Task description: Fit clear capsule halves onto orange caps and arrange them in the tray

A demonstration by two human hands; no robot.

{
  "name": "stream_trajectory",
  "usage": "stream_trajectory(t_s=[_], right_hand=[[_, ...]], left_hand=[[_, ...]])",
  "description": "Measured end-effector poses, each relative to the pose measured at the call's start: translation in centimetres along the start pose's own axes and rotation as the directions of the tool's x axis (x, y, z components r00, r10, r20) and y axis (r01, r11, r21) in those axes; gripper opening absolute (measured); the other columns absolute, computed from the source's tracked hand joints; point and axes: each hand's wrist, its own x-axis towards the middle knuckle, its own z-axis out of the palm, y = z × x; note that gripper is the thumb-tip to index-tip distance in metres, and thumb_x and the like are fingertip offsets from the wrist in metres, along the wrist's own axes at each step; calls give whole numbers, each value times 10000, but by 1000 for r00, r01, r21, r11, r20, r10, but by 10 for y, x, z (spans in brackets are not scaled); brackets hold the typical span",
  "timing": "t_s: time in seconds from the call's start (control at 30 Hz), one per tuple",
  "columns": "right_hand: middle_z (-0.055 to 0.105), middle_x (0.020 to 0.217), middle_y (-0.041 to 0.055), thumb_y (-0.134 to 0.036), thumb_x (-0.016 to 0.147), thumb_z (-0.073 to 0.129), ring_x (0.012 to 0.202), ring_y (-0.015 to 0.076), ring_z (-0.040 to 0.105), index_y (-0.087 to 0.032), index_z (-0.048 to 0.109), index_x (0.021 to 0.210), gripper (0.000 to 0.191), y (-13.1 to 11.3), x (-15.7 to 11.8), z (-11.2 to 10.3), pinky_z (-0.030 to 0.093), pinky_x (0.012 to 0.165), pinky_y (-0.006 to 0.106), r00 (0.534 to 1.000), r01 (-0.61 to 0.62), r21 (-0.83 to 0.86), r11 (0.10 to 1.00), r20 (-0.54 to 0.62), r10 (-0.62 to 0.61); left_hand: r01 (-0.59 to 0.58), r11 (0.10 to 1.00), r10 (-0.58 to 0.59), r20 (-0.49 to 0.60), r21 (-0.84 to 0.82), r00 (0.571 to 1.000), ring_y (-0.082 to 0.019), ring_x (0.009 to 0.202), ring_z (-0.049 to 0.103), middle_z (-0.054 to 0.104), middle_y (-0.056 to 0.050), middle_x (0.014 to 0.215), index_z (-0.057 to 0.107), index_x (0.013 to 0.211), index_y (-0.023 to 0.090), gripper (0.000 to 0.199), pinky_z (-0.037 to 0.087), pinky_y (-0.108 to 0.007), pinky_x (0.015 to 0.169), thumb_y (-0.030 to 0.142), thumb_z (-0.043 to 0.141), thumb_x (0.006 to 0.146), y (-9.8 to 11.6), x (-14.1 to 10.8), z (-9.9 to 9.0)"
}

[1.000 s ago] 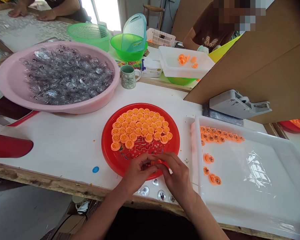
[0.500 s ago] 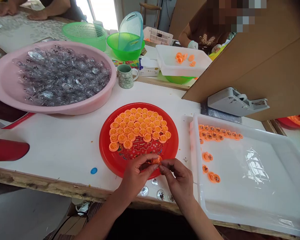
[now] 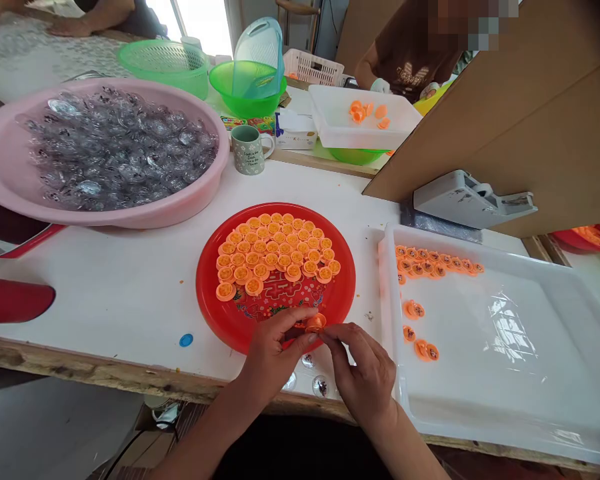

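Note:
An orange round plastic piece (image 3: 316,321) is pinched between the thumb and fingers of my left hand (image 3: 273,350), over the near edge of a red plate (image 3: 210,313). My right hand (image 3: 365,367) grips the right side of the same piece with thumb and forefinger. On the plate several orange round pieces (image 3: 273,248) with yellowish centres lie close together. Below my hands, clear round discs with small dark prints (image 3: 321,385) lie on the table, partly hidden by my right hand.
A white tray (image 3: 500,413) at right holds orange pieces with printed discs. Left stands a pink basin (image 3: 180,215) heaped with clear discs. Behind are a mug (image 3: 248,152), green baskets and a tape dispenser (image 3: 473,199) by a cardboard wall (image 3: 450,127). Co-workers sit beyond.
My right hand has shifted slightly right and down, its fingers still at the piece's edge. More of the orange piece shows, and my left hand keeps its hold.

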Motion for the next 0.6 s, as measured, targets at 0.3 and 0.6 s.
stream_trajectory(t_s=[0.3,0.6], right_hand=[[668,804,3,-32,874,545,715,149,632,-223,610,970,223,0,-1,1,498,675,267,999,-20,32,999,30,19],[589,983,37,-83,925,483,859,154,573,-236,530,1197,315,-7,7,5,499,751,285,983,-168,242,956,119,143]], left_hand=[[-36,995,33,25,92,999,-134,920,688,727,23,984,683,1038,263,219,555,-213,858,190,634,837,3,0,-2],[-175,972,185,-55,158,981,-125,971,673,715,15,1040,631,1155,287,352,540,-213,880,98,582,863,3,-4,3]])
